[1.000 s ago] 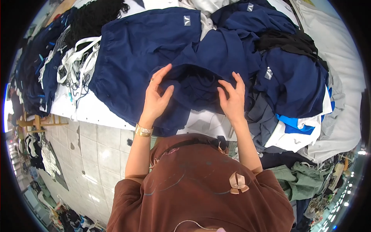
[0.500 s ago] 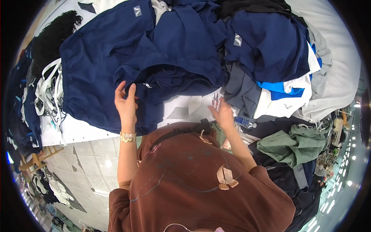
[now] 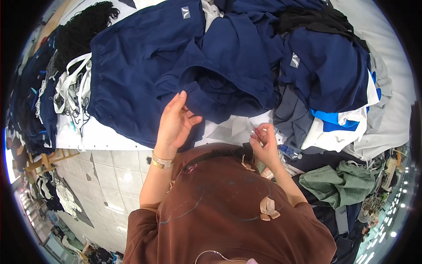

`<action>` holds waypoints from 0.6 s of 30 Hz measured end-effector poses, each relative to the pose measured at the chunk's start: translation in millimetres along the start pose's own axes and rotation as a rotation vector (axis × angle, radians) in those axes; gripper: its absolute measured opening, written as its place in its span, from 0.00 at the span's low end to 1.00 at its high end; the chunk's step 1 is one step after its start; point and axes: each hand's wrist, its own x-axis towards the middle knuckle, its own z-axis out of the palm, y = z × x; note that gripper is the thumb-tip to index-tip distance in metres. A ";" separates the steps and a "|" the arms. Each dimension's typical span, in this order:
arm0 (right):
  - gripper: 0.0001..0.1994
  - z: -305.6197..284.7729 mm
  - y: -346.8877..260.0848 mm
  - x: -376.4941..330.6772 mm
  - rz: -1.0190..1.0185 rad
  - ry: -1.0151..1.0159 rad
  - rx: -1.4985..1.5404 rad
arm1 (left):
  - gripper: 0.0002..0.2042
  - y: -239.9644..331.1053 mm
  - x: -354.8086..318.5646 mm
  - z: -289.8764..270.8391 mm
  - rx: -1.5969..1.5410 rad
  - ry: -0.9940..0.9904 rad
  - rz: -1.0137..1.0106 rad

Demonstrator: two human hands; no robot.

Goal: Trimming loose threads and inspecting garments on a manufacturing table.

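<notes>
A navy garment (image 3: 244, 48) with a gathered waist opening lies on the table in front of me, its opening facing my body. My left hand (image 3: 175, 125), with a gold bracelet at the wrist, is raised at the near edge of that opening. Its fingers are apart and I see nothing held in them. To the right, my right hand (image 3: 266, 143) is closed around small thread snips (image 3: 253, 132). Only part of the snips shows between the fingers. Beneath the hands, pale grey cloth scraps or paper pieces (image 3: 228, 130) lie on the white tabletop.
Another navy garment (image 3: 136, 75) is spread flat on the left, beside white straps (image 3: 72, 88) and a black stringy heap (image 3: 85, 33). A pile topped with navy cloth (image 3: 325, 66) stands at right. Nearer are a plastic bottle (image 3: 290, 152) and green cloth (image 3: 340, 182).
My left hand has come off the waist edge and turned, fingers now spread. My right hand has drawn its fingers in around the snips. The whole view has shifted, moving the scene rightward.
</notes>
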 end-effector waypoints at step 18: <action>0.14 56.2 -64.3 89.0 -0.667 0.233 -0.387 | 0.06 -4.6 -10.2 26.7 -0.118 0.021 0.057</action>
